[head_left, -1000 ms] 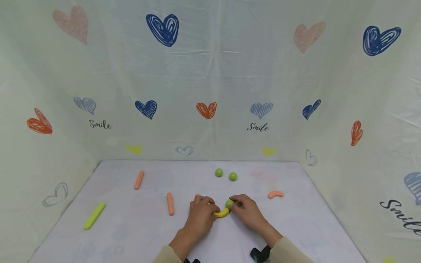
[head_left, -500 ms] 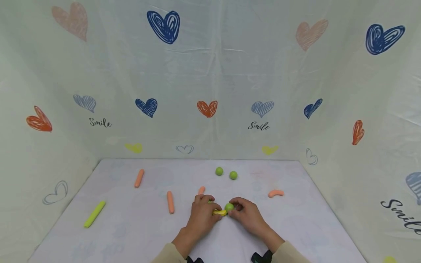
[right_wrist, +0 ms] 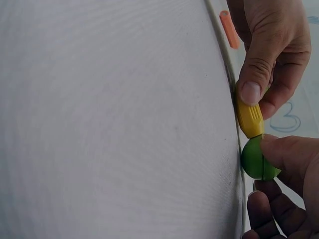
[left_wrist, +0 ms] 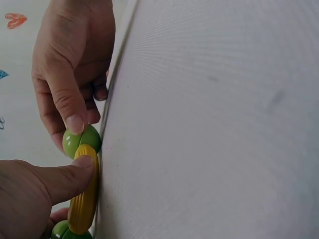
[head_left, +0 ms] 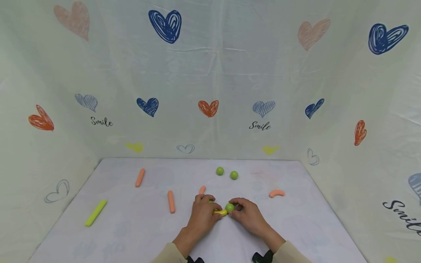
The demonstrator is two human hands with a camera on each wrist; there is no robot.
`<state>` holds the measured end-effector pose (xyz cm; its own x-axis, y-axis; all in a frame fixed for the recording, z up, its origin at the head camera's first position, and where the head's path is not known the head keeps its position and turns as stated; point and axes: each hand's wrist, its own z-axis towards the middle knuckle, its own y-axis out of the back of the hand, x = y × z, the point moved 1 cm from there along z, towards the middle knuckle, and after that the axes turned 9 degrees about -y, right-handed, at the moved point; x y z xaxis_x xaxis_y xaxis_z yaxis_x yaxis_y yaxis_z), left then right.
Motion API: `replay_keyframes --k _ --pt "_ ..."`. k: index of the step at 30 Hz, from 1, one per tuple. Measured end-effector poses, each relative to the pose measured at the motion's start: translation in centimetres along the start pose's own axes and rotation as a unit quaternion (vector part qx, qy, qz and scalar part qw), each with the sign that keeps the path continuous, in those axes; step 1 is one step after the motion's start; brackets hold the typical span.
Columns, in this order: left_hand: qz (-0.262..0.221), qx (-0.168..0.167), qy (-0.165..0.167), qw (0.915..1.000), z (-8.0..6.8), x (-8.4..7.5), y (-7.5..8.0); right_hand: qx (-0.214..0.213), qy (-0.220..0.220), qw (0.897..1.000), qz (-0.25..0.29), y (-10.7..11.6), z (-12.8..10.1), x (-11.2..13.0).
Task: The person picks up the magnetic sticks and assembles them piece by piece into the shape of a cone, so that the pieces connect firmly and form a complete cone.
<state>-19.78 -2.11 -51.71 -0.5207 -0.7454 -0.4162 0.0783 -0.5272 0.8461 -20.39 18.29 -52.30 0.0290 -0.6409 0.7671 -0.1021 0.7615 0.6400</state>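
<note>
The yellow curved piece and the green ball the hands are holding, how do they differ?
The yellow curved piece is long, bent and ridged; the green ball is round and smooth. The left hand pinches the yellow piece, while the right hand holds the ball. A second green ball shows at the yellow piece's other end in the left wrist view. Both rest low on the white table, touching end to end.

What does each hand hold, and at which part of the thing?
The left hand pinches the yellow curved piece near its right end, thumb on top. The right hand pinches the green ball by its sides, against that end.
</note>
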Motion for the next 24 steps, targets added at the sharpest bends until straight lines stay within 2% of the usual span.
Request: replay_keyframes --k 7,13,24 --pt "-0.005 0.000 -0.011 0.9999 0.11 -0.10 0.17 -0.001 0.001 1.000 0.001 0.03 0.02 0.05" --pt "0.011 -0.007 -0.022 0.9997 0.03 -0.18 0.03 0.000 0.004 1.000 -0.004 0.00 -0.04 0.00" --pt "0.005 -0.007 -0.023 0.9997 0.11 0.26 -0.08 -0.002 0.006 1.000 -0.004 0.27 0.00 -0.38"
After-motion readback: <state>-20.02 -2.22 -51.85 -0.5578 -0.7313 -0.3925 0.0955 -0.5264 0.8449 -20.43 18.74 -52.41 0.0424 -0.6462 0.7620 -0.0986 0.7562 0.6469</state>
